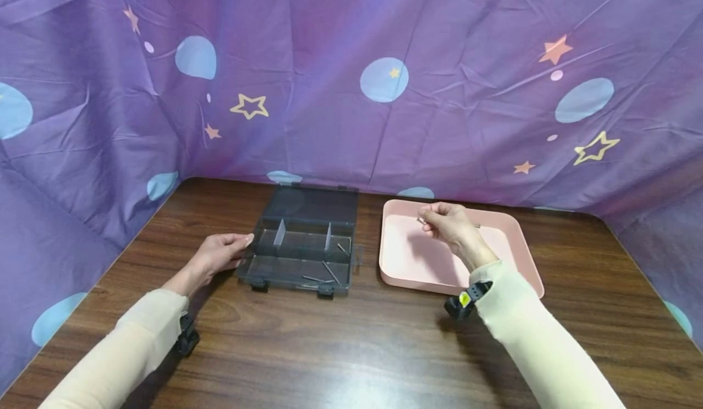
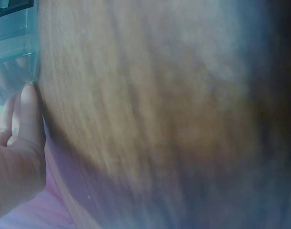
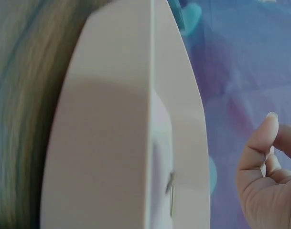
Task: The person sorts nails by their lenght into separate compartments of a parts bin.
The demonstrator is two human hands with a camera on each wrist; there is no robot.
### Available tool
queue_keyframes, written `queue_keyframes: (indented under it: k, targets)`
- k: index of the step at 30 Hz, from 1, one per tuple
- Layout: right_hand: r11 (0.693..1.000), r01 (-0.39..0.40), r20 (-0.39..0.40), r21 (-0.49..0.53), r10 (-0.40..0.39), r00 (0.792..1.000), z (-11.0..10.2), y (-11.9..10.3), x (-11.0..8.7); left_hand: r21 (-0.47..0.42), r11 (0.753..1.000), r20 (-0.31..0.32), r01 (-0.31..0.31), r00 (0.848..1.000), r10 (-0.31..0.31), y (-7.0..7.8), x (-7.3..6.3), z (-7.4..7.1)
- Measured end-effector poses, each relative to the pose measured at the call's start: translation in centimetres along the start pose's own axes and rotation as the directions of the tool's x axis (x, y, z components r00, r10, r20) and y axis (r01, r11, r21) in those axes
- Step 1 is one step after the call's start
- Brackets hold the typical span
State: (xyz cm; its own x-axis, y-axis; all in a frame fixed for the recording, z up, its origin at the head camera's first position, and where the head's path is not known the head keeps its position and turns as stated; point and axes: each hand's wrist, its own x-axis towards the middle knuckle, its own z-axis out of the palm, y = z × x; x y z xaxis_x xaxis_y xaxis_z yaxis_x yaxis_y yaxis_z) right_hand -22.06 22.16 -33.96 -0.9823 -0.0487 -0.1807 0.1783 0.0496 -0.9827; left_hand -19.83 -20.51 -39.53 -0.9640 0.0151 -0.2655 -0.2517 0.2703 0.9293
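Note:
A dark see-through plastic storage box [image 1: 299,267] lies with its lid folded back. My left hand [image 1: 222,252] holds the left wall of the box, fingertips right at its rim; the left wrist view shows the fingers at a clear corner. Above the pink tray [image 1: 403,282], my right hand [image 1: 451,224] pinches a small silvery metal piece [image 1: 421,220] between thumb and fingers. The fingers hide most of that piece. Thin metal pins [image 1: 329,271] lie in the front compartment, and a shorter one [image 1: 343,249] lies in the back right compartment.
More small metal pieces [image 3: 171,195] lie in the tray along its far wall. Upright dividers [image 1: 280,234] split the back row of the box. Both containers stand on a brown wooden table [image 1: 351,342], with a purple patterned curtain [image 1: 329,122] behind.

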Motion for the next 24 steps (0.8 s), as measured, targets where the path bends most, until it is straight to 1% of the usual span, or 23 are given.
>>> queue_keyframes:
  k: [3,10,17,20,24]
  targets:
    - [1.0,-0.005,-0.032,0.014,0.005,0.999,-1.3,-0.3,0.0,-0.004,1.0,0.005,-0.011,1.0,0.011,0.1,0.0,0.0]
    - [1.0,-0.016,-0.085,-0.008,0.015,0.996,-4.1,-0.9,0.2,0.007,1.0,-0.003,-0.005,1.0,0.005,0.0,0.0,0.0]
    - [0.997,-0.003,-0.123,0.08,0.013,0.992,-7.1,-1.2,0.5,0.01,1.0,-0.003,-0.001,1.0,0.002,0.0,0.1,0.0]
    - [0.995,-0.019,-0.143,0.095,0.032,0.989,-8.2,-0.9,0.6,0.004,1.0,-0.002,0.002,1.0,-0.002,0.0,0.1,-0.1]
    - [0.995,-0.056,-0.168,0.085,0.07,0.983,-9.3,-0.3,0.8,0.001,1.0,0.001,0.007,1.0,-0.007,0.0,0.0,-0.1]
